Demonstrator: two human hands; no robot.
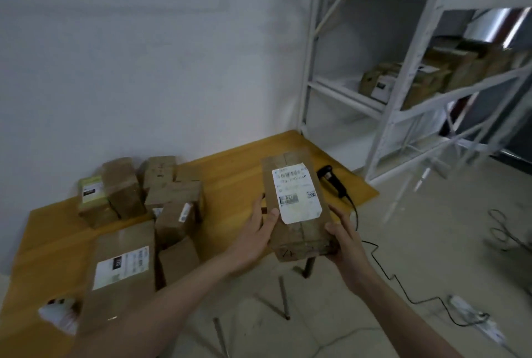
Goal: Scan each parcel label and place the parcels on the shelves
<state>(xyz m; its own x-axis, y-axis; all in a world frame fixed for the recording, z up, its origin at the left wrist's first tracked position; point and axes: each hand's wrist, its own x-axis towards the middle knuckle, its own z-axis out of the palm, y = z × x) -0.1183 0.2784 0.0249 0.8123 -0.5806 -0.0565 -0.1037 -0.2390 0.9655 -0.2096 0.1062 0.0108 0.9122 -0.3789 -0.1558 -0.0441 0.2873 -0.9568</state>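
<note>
A brown cardboard parcel (299, 236) with a white label (296, 193) facing up is held above the table's right end. My left hand (259, 234) grips its left side, thumb on the top face beside the label. My right hand (342, 239) grips its near right corner. A black handheld scanner (331, 179) lies on the yellow table (230, 167) just behind the parcel, with its cable running off the edge. White metal shelves (403, 92) stand at the right with several parcels on them.
Several more cardboard parcels (161, 193) are piled on the table's left half, a large labelled one (123, 268) nearest me. A power strip (475, 317) and cables lie on the floor at right. A white wall is behind the table.
</note>
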